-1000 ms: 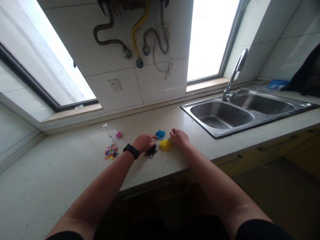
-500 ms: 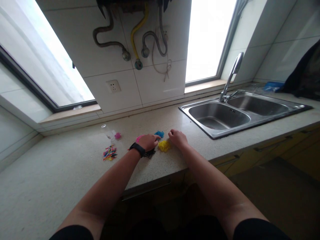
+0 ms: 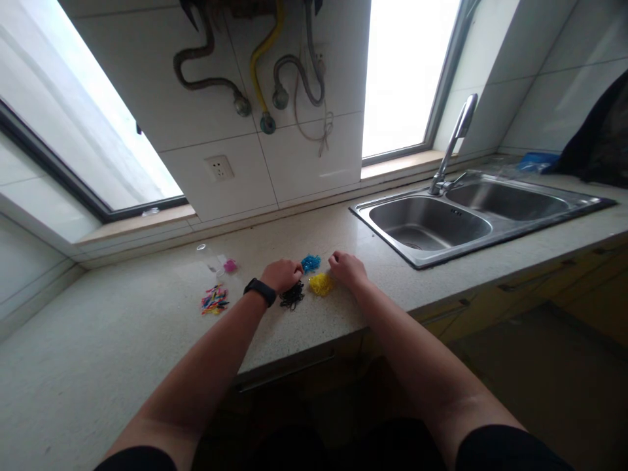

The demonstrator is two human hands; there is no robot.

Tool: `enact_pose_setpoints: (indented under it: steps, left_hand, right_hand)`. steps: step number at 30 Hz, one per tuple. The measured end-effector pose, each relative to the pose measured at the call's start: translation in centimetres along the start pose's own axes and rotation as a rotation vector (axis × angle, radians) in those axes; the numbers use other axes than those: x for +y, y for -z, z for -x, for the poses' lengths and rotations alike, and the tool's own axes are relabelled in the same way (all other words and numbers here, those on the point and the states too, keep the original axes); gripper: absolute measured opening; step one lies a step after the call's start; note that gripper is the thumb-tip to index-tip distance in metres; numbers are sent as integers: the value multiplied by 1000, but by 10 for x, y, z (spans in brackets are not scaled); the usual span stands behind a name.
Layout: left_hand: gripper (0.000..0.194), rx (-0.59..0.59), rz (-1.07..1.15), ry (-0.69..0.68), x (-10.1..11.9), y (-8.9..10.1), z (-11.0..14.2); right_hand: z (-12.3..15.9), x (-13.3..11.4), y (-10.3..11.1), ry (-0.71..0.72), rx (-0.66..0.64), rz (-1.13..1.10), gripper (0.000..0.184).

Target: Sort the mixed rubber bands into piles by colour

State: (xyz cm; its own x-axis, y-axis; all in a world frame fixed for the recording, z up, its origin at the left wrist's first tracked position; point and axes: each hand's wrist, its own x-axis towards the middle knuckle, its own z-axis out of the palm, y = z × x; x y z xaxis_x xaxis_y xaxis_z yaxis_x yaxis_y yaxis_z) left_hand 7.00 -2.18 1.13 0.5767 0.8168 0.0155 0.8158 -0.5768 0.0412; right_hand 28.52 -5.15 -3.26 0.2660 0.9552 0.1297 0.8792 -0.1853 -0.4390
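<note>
My left hand (image 3: pixel 283 275), with a dark band on its wrist, hovers or rests by a pile of small black bands (image 3: pixel 293 296). Its fingers are curled together, and whatever they pinch is too small to make out. Just right of its fingertips lies a heap of small blue bands (image 3: pixel 311 263). A yellow heap (image 3: pixel 320 284) of the same kind sits between my two hands. My right hand (image 3: pixel 347 267) rests on the counter right of the yellow heap. Its fingers are closed, and their contents are hidden. The pink pile is covered by my left hand.
Mixed coloured small pieces (image 3: pixel 214 299) lie on the counter (image 3: pixel 122 340) at left. Behind them are a clear plastic container (image 3: pixel 209 258) and a pink clump (image 3: pixel 230 265). A double steel sink (image 3: pixel 426 224) with a tap (image 3: pixel 454 144) is at right.
My left hand has moved left, away from the blue and yellow heaps, uncovering more of the black pile. Its pointing finger has curled in. My right hand stays nearly in place.
</note>
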Motion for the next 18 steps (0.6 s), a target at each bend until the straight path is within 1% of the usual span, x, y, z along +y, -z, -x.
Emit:
enact_pose_setpoints:
  steps: [12, 18]
  left_hand:
    - [30, -27, 11, -10, 5, 2, -2]
    - [32, -11, 18, -2, 6, 0, -1]
  right_hand:
    - [0, -1, 1, 9, 7, 9, 40]
    - [0, -1, 0, 3, 12, 4, 39]
